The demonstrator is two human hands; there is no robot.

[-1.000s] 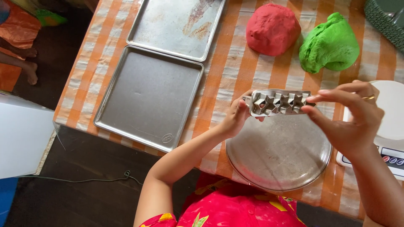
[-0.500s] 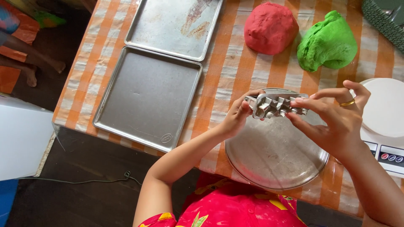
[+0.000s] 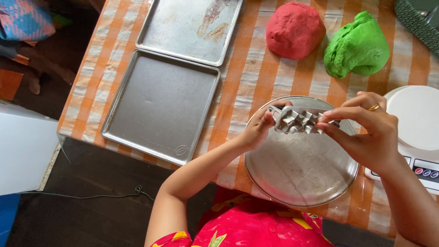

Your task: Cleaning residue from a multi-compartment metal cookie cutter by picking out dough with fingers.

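- A metal mold [image 3: 296, 120], ridged with several small cavities, is held in the air between both hands, directly above the round pan [image 3: 292, 183].
- The left hand [image 3: 258, 130] pinches the mold's left end; thumb and fingers are closed on it.
- The right hand [image 3: 368, 132] pinches the mold's right end with thumb and fingertips; a gold ring [image 3: 373, 107] sits on 1 finger.
- The mold lies roughly level, tilted slightly down toward the right, with its cavities facing the camera.
- The round pan lies flat on the table's near edge, partly under both hands.
- The table carries an orange-and-white checked cloth [image 3: 256, 73].
- 2 square trays lie left of the round pan, touching edge to edge: the near tray [image 3: 160, 105] and the far tray [image 3: 192, 27], the latter with brown stains.
- A red dough ball [image 3: 295, 29] lies beyond the round pan; a green dough lump [image 3: 356, 45] lies just to its right, close but apart.
- A white scale [image 3: 418, 132] sits just right of the right hand.
- A green basket [image 3: 418, 23] occupies the far right corner.
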